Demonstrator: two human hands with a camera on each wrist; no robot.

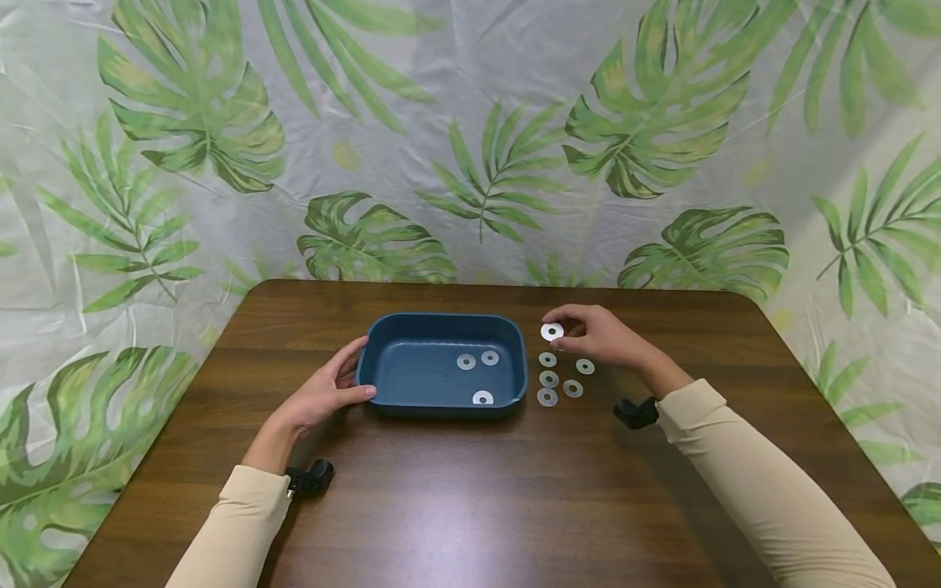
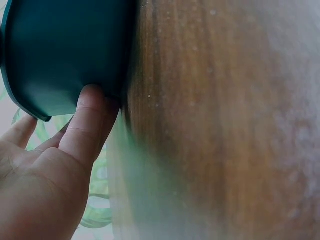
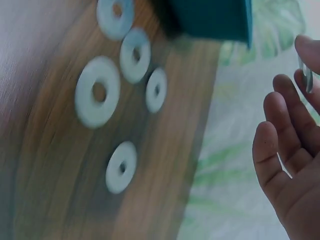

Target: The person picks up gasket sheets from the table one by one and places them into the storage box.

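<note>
A blue plastic tub (image 1: 415, 371) sits on the wooden table, with three flat metal washers (image 1: 459, 362) lying in its right half. My left hand (image 1: 323, 394) holds the tub's left end, thumb at the front corner and fingers toward the back. In the left wrist view, a fingertip (image 2: 92, 95) presses against the tub's outer wall. Just right of the tub, my right hand (image 1: 599, 336) pinches one washer (image 1: 545, 332) between thumb and fingers, raised off the table. That washer (image 3: 308, 80) appears edge-on in the right wrist view, the other fingers spread beside it.
Several more washers (image 1: 541, 398) lie flat on the table (image 1: 456, 498) between the tub and my right forearm. A leaf-patterned cloth (image 1: 515, 261) hangs behind the table's far edge. Black wrist devices (image 1: 320, 477) are worn on both arms.
</note>
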